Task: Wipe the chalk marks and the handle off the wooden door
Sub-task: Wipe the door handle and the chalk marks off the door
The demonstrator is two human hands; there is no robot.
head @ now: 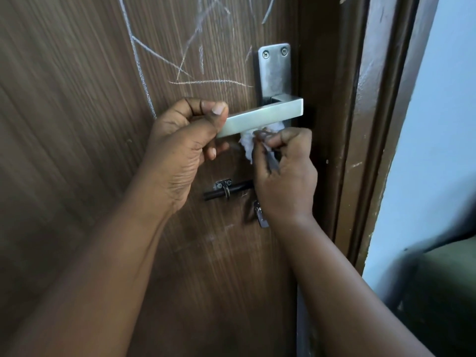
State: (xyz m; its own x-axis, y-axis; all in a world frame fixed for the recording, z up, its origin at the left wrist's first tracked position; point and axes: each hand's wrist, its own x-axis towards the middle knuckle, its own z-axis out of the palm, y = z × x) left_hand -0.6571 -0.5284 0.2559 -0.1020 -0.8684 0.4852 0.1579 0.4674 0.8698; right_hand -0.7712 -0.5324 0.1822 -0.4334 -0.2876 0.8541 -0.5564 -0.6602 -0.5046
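In the head view, your left hand (pixel 188 140) is closed around the free end of the metal handle (pixel 265 115), thumb on top. The handle sits at about 1 o'clock from the picture's centre, on the wooden door (pixel 77 112). Your right hand (pixel 286 171) pinches a small white tissue (pixel 248 144) against the underside of the handle, close to the metal plate (pixel 275 70). The chalk marks (pixel 195 55) are white crossing lines at 12 o'clock, above the handle; they form no letters you can read. No brand or label shows on the plate. A dark sliding bolt (pixel 226 189) lies at 6 o'clock from the handle, partly behind your right hand.
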